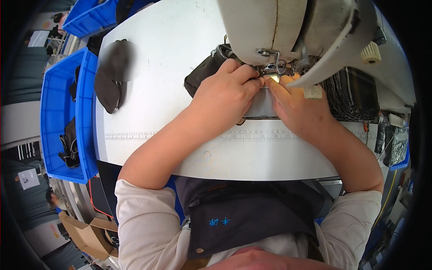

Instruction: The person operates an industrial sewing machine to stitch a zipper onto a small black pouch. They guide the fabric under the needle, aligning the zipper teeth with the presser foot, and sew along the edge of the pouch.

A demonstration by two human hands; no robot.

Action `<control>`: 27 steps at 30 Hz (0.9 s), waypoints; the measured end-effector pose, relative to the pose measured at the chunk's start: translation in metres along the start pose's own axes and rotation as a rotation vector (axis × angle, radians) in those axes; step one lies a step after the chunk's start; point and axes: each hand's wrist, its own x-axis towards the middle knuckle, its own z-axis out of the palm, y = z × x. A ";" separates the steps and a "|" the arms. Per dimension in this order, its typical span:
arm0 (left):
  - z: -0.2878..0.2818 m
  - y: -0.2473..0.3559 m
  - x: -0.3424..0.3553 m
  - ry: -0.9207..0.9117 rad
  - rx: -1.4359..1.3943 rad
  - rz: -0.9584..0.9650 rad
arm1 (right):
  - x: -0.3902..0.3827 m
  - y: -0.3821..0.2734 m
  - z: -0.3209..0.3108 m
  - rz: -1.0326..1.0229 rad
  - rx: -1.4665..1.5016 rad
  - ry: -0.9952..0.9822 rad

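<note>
Under the head of a white sewing machine [265, 27], both my hands meet close to the needle area. My left hand [229, 90] has its fingers curled and pressed down, gripping a dark zippered pouch [200, 74] that sticks out to the left of it. Its metal zipper curves up beside the machine head. My right hand [299, 105] is closed too, its fingertips pressed together just right of the needle area. Whatever lies between those fingertips is hidden by the hand and the machine parts.
Another dark pouch [108, 90] lies on the white table [157, 99] at the left. Beyond the table edge stands a blue bin [81, 121] with dark pieces inside. Black items with loose threads [353, 94] rest right of my right hand. A printed ruler strip [180, 134] crosses the tabletop.
</note>
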 end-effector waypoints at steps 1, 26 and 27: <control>0.000 0.001 0.000 0.000 -0.010 -0.009 | 0.000 0.000 0.000 -0.003 0.002 0.012; 0.000 0.001 0.004 0.015 -0.184 -0.252 | -0.004 0.003 0.004 -0.035 0.107 0.097; -0.001 0.002 0.005 0.009 -0.189 -0.258 | -0.004 0.004 0.005 -0.038 0.104 0.098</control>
